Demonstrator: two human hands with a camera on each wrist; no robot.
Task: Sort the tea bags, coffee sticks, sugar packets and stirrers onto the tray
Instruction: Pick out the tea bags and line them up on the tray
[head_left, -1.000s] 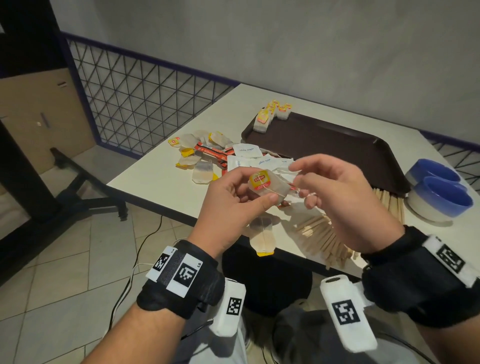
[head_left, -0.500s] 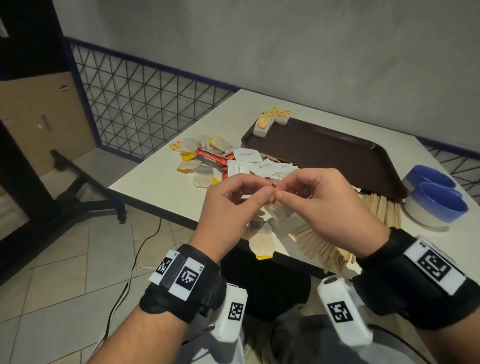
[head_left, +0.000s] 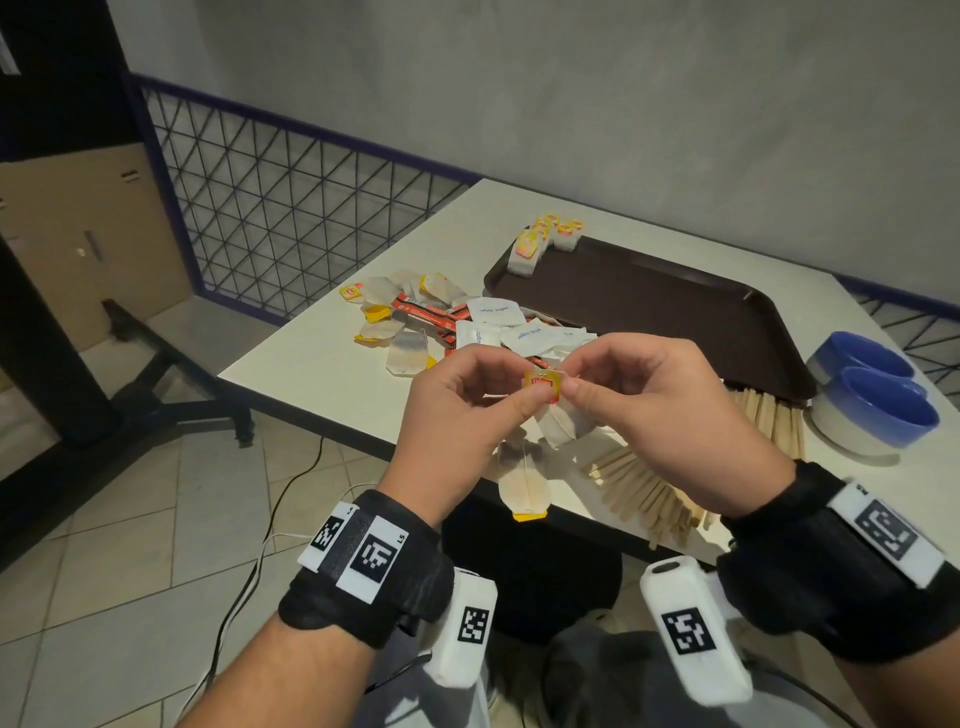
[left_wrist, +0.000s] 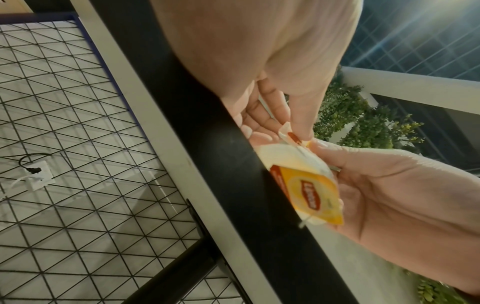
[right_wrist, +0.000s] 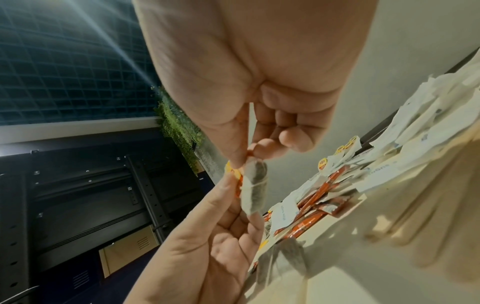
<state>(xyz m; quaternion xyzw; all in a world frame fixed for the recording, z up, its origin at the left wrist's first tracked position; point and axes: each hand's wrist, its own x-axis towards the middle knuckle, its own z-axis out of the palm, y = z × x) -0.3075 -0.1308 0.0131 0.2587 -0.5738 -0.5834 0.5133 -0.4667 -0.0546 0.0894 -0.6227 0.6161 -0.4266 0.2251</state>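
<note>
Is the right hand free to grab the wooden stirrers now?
Probably not yet. The right hand and left hand both pinch a tea bag. The stirrers lie uncovered just below the right hand, so once it lets go the way looks free.

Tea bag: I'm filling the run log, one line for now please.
step: tidying tea bag | left hand: pinches it | right hand: pinches it | tray: some bags placed
</note>
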